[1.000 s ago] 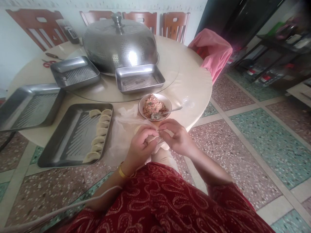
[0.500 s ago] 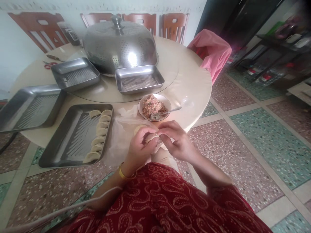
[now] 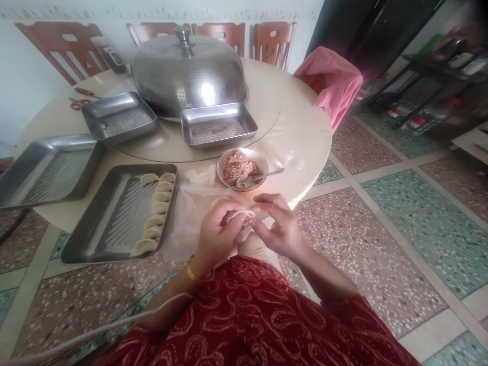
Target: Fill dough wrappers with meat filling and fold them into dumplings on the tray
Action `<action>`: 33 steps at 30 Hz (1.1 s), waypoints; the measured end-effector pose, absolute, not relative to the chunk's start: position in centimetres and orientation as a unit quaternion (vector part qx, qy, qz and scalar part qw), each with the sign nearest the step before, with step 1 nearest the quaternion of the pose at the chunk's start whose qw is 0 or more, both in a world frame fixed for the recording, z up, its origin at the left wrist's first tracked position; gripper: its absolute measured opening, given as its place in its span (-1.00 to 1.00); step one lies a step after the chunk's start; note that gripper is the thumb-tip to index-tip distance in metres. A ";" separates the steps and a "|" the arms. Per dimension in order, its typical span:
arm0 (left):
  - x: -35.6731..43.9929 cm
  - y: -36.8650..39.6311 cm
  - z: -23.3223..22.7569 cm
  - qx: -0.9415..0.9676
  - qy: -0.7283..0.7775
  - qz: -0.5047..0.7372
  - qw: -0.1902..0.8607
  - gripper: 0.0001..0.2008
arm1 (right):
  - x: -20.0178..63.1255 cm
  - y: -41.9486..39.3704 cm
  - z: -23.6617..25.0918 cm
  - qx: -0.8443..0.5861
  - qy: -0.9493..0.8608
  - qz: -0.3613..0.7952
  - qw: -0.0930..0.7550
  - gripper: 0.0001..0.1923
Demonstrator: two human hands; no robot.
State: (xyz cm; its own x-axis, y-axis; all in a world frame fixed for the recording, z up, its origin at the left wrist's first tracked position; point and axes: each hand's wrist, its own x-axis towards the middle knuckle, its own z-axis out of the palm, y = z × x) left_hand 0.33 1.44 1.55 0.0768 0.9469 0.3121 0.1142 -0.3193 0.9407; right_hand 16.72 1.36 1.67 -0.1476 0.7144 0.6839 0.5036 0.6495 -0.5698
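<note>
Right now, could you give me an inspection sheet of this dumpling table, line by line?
Surface: round beige table, glass turntable in the middle.
Job's things: dumpling pinched between both hands; bowl of filling with spoon; tray holding a row of folded dumplings.
Clutter: three other steel trays, domed steel cover, plastic sheet.
Grippers: left hand and right hand both closed on the dumpling.
Cables: white cord across the lap.
Surroundings: wooden chairs, pink cloth, terrazzo floor.

Four steel trays (image 3: 114, 119) across the tabletop (image 3: 297, 132), one near its front edge with seven folded dumplings (image 3: 154, 221) (single column). One bowl (image 3: 241, 168), one spoon (image 3: 263, 175), one domed cover (image 3: 188, 71). Four chairs (image 3: 272, 43) behind.
</note>
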 end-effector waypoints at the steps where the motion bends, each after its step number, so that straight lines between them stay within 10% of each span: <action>1: 0.4 1.4 1.6 0.620 0.428 0.525 0.396 -0.94 | 16.5 1.4 1.3 -0.407 -0.744 0.092 0.521 -0.87; 25: 0.3 1.2 1.4 0.672 0.447 0.476 0.349 -0.87 | 15.1 1.3 -0.8 -0.402 -0.699 -0.019 0.591 -0.83; 33: 0.1 1.7 1.8 0.781 0.343 0.416 0.314 -0.89 | 15.5 1.5 -0.2 -0.290 -0.304 0.694 0.584 -0.49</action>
State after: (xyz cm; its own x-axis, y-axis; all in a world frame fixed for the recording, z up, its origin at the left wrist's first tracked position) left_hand 0.08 1.70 1.77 0.4183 0.7980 0.4338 0.2754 -0.5666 0.7766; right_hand 15.46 1.49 -0.24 -0.1489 0.9877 -0.0480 -0.6350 -0.1327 -0.7610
